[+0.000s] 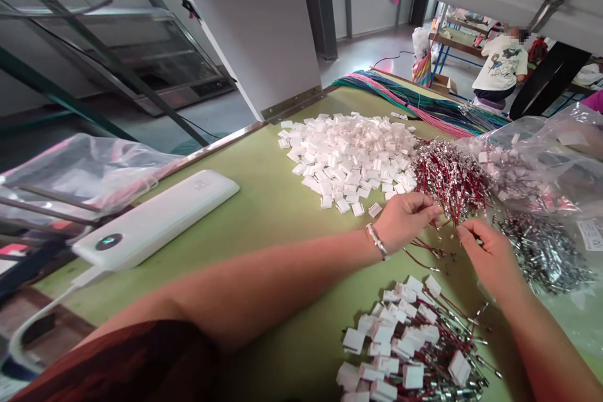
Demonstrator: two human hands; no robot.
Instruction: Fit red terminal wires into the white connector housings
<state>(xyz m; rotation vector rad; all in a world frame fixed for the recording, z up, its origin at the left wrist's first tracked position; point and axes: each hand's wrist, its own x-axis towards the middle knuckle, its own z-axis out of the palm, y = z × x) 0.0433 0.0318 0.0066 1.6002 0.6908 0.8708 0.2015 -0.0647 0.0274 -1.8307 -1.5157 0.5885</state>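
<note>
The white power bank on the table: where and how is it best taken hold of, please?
I would grip the white power bank across its two long sides, near the cable-free end, probably from above with the left hand. It is a long block lying broad face up on the table, and the white cable plugs into its opposite end.

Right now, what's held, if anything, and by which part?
Cannot be told: the left hand and right hand are at the red wires, any hold unclear.
</note>
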